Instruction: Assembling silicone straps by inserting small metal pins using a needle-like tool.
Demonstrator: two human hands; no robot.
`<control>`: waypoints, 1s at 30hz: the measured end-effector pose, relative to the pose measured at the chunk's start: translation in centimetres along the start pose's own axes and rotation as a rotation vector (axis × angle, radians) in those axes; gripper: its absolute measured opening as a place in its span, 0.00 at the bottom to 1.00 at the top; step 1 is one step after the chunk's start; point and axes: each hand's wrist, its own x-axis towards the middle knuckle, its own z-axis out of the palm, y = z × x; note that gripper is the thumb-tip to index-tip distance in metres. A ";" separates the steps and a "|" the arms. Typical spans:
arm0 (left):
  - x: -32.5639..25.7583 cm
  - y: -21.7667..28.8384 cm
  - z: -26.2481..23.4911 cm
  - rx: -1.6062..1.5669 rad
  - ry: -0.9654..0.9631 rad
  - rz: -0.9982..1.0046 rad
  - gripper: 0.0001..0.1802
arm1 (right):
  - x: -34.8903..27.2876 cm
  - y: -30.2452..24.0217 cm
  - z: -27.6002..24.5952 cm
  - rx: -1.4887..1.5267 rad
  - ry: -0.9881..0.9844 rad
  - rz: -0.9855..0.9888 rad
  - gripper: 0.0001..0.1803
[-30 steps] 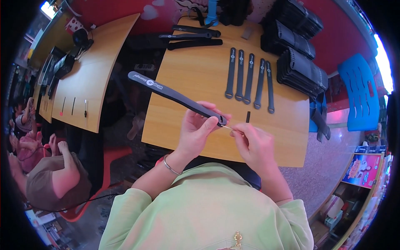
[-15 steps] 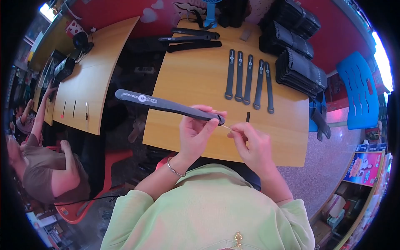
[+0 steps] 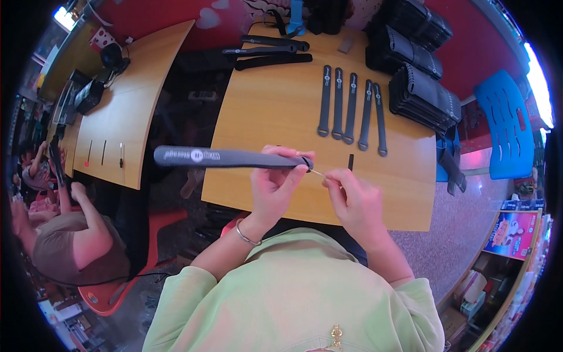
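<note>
My left hand pinches a dark grey storage strap near its slotted end, above the front of the table. Its long rounded end reaches out to the left, with pale print on it. Between thumb and fingers, my right hand grips a thin pale stick-like tool, whose tip meets the strap's slotted end. Several like straps lie side by side beyond my hands. A short black strip rests on the table behind my right hand.
Bundled stacks of dark straps stand at the table's back right. More straps lie at its back left, near a blue stand. A blue chair is at right. A person sits by another table at left.
The strap's long end has swung downward, toward me, and lies more level. Both hands keep their grips. The seated person at left has moved an arm and now raises a dark strap-like piece.
</note>
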 end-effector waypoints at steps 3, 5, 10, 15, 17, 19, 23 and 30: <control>-0.1 -0.3 -0.2 0.147 0.003 0.081 0.14 | 0.3 -0.2 0.3 -0.016 0.016 0.001 0.04; -0.1 -0.7 -0.3 0.245 0.025 0.155 0.13 | 0.4 0.0 0.4 0.010 -0.021 0.033 0.04; 0.2 -0.6 -0.4 0.326 0.060 0.235 0.13 | 0.7 0.5 1.6 0.283 -0.109 0.186 0.05; 0.7 0.0 -0.6 0.399 0.070 0.342 0.14 | 1.8 0.1 2.1 1.052 -0.363 0.617 0.05; 1.0 0.1 -1.0 0.517 0.053 0.463 0.14 | 2.0 -0.3 2.4 1.099 -0.366 0.637 0.05; 1.1 0.2 -1.4 0.575 0.037 0.483 0.14 | 2.2 -0.4 2.5 1.146 -0.370 0.659 0.05; 1.0 0.8 -1.3 0.648 -0.001 0.509 0.15 | 2.9 -0.4 2.5 1.173 -0.406 0.656 0.06; 1.3 0.4 -1.7 0.510 0.017 0.452 0.14 | 3.1 -0.3 2.9 1.094 -0.342 0.584 0.06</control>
